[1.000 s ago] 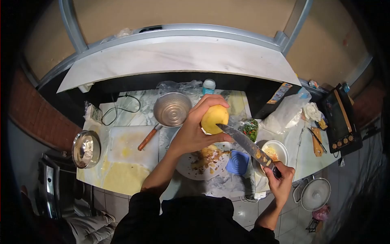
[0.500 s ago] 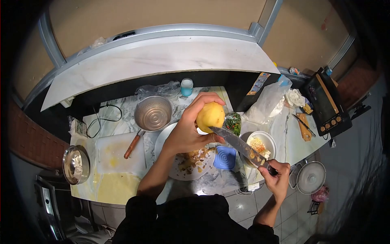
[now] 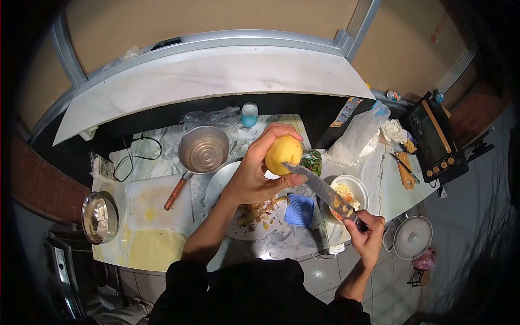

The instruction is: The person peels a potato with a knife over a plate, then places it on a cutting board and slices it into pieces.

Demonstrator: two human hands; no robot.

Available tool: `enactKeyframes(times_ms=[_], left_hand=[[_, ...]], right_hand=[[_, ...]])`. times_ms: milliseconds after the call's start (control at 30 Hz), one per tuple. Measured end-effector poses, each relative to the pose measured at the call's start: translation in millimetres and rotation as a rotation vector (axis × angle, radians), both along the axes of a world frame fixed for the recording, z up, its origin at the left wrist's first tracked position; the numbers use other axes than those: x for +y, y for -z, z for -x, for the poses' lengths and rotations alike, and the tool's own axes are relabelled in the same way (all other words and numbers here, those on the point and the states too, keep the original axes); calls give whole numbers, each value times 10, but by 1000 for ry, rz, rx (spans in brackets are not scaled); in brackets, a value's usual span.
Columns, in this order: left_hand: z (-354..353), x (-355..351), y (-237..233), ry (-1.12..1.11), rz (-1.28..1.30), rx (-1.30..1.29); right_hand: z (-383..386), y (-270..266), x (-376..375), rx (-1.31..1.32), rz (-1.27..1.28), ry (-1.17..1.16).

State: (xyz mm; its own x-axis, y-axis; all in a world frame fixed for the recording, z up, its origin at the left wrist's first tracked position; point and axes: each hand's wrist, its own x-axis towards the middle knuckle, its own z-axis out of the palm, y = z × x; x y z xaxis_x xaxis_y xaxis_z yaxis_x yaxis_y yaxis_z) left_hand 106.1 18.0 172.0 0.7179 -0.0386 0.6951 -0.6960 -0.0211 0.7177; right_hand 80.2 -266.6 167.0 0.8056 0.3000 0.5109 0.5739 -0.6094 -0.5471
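A peeled yellow potato [image 3: 283, 154] is held up over the counter by my left hand [image 3: 259, 168], fingers wrapped round its top and left side. My right hand [image 3: 368, 236] grips the dark handle of a large knife [image 3: 331, 196]. The blade slants up to the left, its tip touching the lower right of the potato near my left thumb. Beneath my left forearm, a white plate [image 3: 215, 186] carries brown peelings. Under the blade stands a white bowl [image 3: 363, 189] with chopped pale and orange pieces.
Beside the plate lies a blue square lid [image 3: 299, 210]. Further left are a metal saucepan [image 3: 203, 150], a white cutting board [image 3: 157, 203] and a steel bowl [image 3: 99, 219]. Bagged greens [image 3: 311, 162], a plastic bag [image 3: 355, 138] and a toaster oven [image 3: 433, 138] are on the right.
The potato is turned slightly in my left hand and sits a little further right. The knife tip has shifted slightly up and right against it. My right hand has barely moved.
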Motion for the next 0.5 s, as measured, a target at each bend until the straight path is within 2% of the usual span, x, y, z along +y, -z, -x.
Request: enactKeyframes(times_ms=[167, 233, 500], left_hand=[[-7, -2, -14, -5, 22, -10], [-21, 28, 35, -2, -82, -11], [12, 12, 19, -32, -82, -3]], right_hand=[[-13, 38, 17, -71, -34, 13], [-19, 19, -15, 49, 47, 38], [0, 5, 21, 39, 51, 54]])
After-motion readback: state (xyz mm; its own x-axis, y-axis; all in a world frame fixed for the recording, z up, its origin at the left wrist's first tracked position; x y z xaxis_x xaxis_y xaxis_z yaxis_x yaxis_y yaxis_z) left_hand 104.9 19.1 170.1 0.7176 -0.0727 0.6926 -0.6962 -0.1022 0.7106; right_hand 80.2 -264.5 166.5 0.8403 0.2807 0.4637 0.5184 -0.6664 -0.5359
